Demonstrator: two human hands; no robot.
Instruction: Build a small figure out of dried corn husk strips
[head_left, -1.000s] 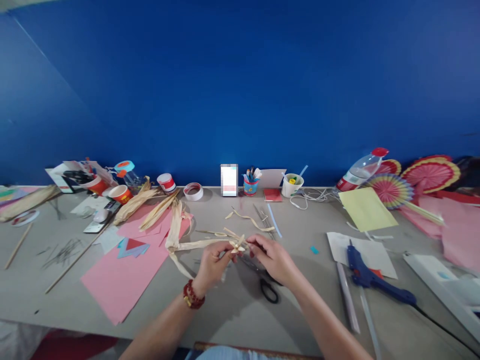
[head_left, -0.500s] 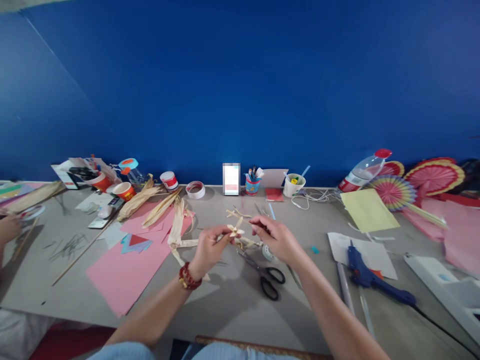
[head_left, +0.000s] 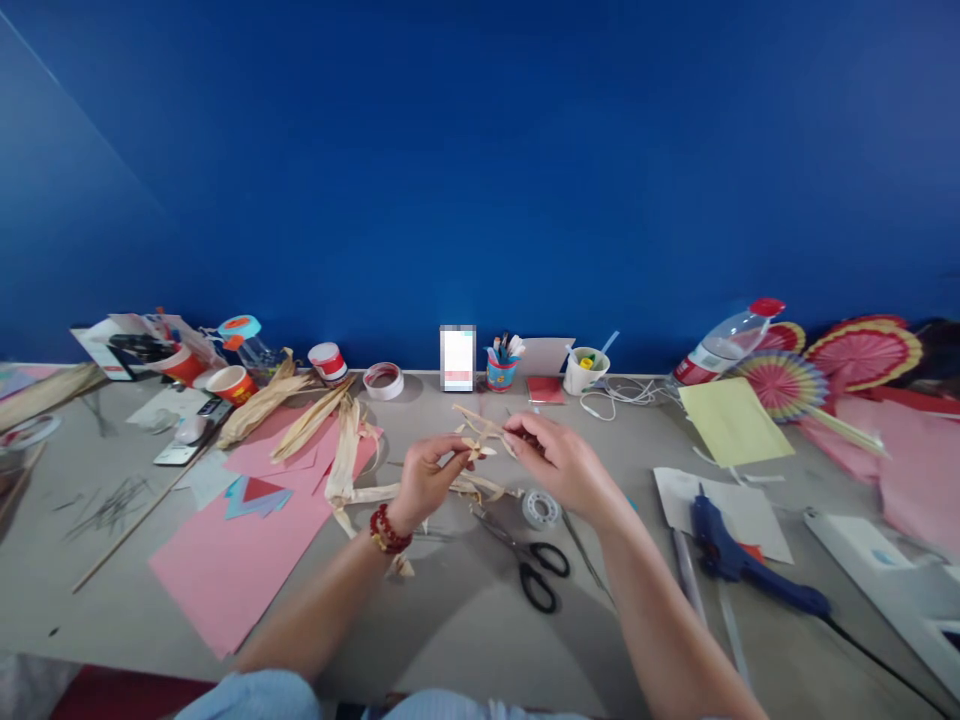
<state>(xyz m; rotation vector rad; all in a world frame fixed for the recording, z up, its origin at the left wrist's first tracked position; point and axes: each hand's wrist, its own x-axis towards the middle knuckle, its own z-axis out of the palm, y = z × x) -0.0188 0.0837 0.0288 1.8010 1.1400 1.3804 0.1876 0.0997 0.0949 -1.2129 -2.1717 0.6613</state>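
Observation:
My left hand, with a red beaded bracelet at the wrist, pinches a small pale corn husk flower by its near side. Close to the petals, the fingertips of my right hand are pressed together; what is between them is too small to make out. A thin husk strip shows just behind the flower, and whether my right fingers touch it I cannot tell. Below my hands lie black-handled scissors and a small clear tape roll. Husk pieces lie beside my left hand.
Pink paper and dried corn husks lie to the left. A blue glue gun rests at the right on white paper. Along the wall stand a phone, a pen cup, a white cup and a bottle.
My right hand has moved slightly up and away, uncovering the tape roll. The flower has tilted in my left fingers. The view has shifted a little, and another person's hand at the far left has mostly left it.

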